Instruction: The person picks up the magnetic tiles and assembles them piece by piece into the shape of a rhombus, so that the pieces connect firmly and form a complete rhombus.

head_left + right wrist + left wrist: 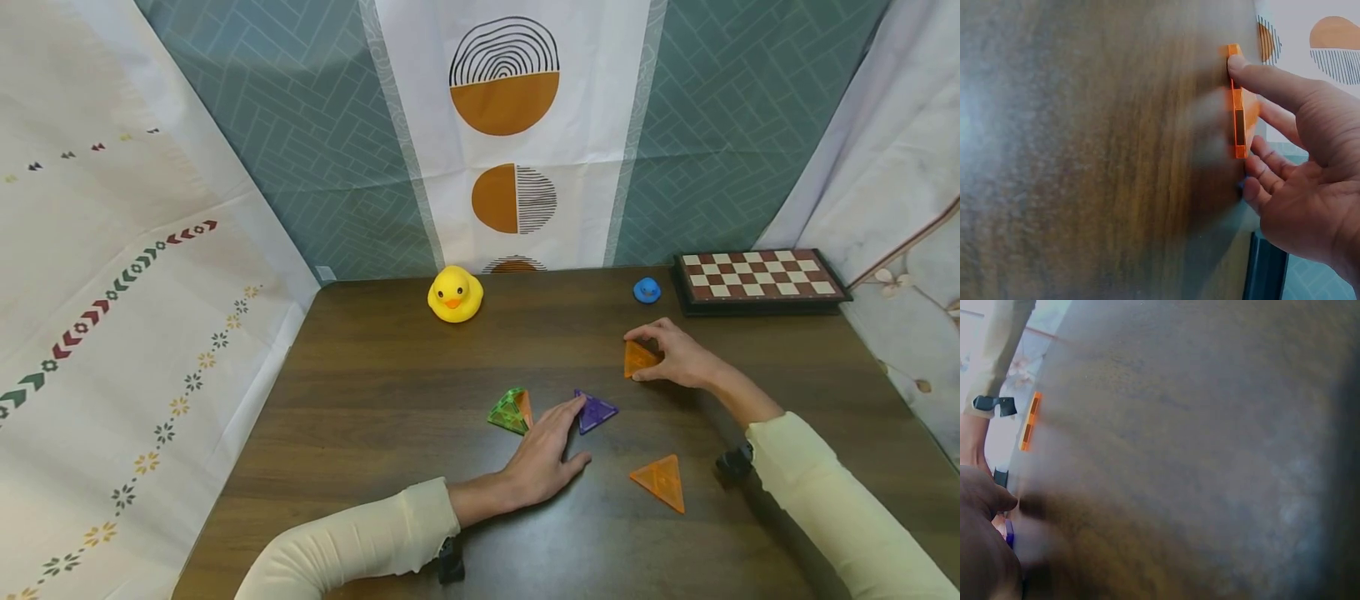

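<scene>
My right hand [678, 358] pinches an orange triangular magnetic tile [637, 360] by its edges, thumb on the near side; the right wrist view shows the tile [1239, 119] at or close to the tabletop. With fingers extended, my left hand [546, 454] reaches over the table, its fingertips at a purple triangular tile [597, 413]. Just left of those fingers are green triangular tiles [507, 412] with an orange one beside them, partly hidden by the hand. A second orange triangular tile [663, 482] lies loose between the forearms.
A yellow rubber duck [455, 294] and a small blue duck [647, 290] sit along the back of the wooden table [360, 358]. A checkered game board [761, 283] occupies the back right corner. Cloths hang behind and at both sides.
</scene>
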